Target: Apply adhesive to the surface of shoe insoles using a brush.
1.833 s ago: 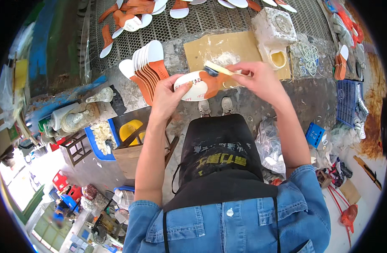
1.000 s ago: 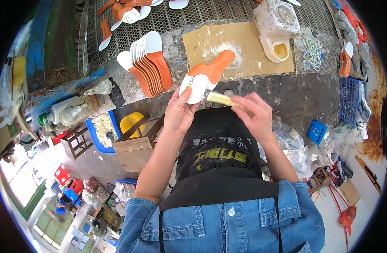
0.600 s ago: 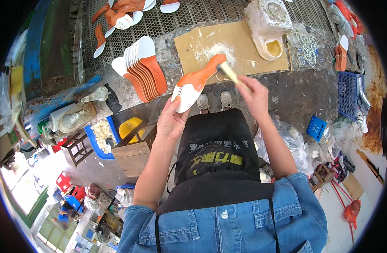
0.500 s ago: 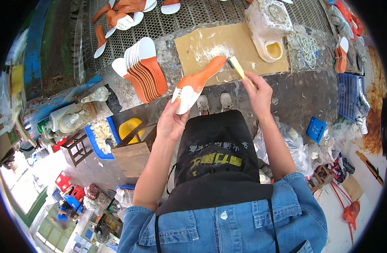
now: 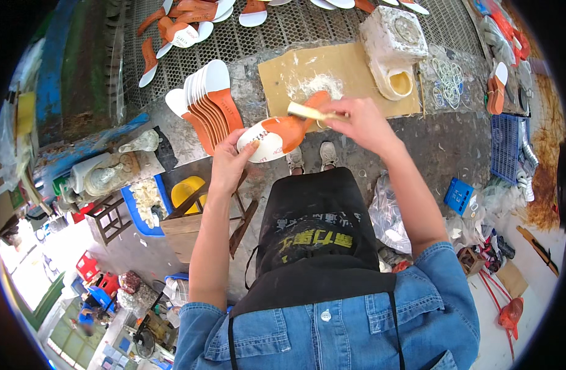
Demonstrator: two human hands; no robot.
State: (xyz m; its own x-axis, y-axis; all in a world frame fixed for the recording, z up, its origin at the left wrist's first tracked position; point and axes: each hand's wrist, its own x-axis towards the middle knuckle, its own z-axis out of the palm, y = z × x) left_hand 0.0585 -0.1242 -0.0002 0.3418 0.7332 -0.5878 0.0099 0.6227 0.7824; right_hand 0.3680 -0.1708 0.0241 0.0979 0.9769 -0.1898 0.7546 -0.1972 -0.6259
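Note:
My left hand grips an orange and white insole by its white end, holding it tilted above the near edge of the bench. In my right hand is a brush with a pale handle, held across the insole. Its dark bristle end touches or hovers just over the orange part; I cannot tell which. Behind the insole, a brown sheet with white smears lies on the bench. Left of it stands a fanned row of similar insoles.
A crusted white pot with a round opening stands on the sheet's right side. Beyond are loose insoles on a metal mesh. Tangled string lies right of the pot. Below the bench's left are a blue bin and yellow bucket.
My right hand has moved left and brought the brush over the insole. The insole has turned in my left hand, which has shifted slightly left.

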